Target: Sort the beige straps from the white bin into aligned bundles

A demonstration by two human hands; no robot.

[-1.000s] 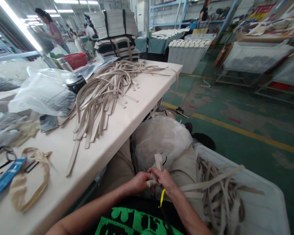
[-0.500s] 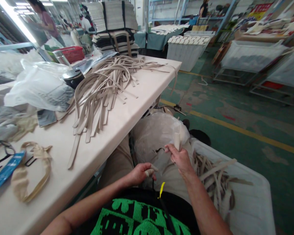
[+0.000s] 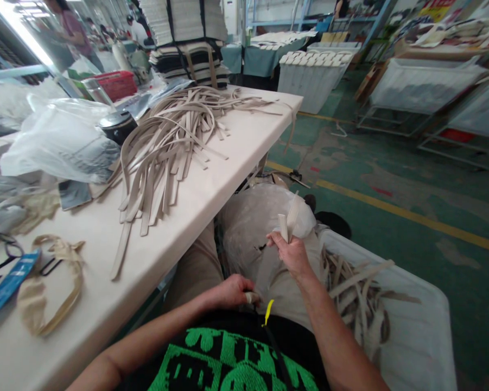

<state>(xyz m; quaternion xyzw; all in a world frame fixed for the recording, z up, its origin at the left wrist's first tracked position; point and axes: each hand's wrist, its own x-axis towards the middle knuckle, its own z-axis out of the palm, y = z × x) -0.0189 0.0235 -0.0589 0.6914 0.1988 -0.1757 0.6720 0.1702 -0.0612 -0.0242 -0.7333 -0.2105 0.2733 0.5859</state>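
Observation:
My right hand (image 3: 291, 254) is closed around a beige fabric strap (image 3: 284, 227), whose flat ends stick up above the fingers over my lap. A second, blurred pale length leans just behind it. My left hand (image 3: 233, 292) is curled closed near my waist. Something pale shows at its fingertips, a strap end or a finger wrap; I cannot tell which. Under my hands a clear plastic bag (image 3: 248, 217) lies across my lap. A large pile of beige straps (image 3: 175, 141) spreads over the table (image 3: 195, 217) to my left. More loose straps (image 3: 362, 298) lie in the white bin (image 3: 423, 326) at my right.
On the table are a blue packet (image 3: 10, 285), a tan fabric loop (image 3: 32, 309), a white plastic bag (image 3: 61, 138), a dark lidded cup (image 3: 118, 127) and a red basket (image 3: 114, 84). Strapped fabric stacks (image 3: 183, 27) stand behind. A yellow tag (image 3: 269, 312) hangs before my shirt.
My right hand has shifted slightly left and up, and two strap ends now show above it instead of one. My left hand has turned and dropped a little towards my waist.

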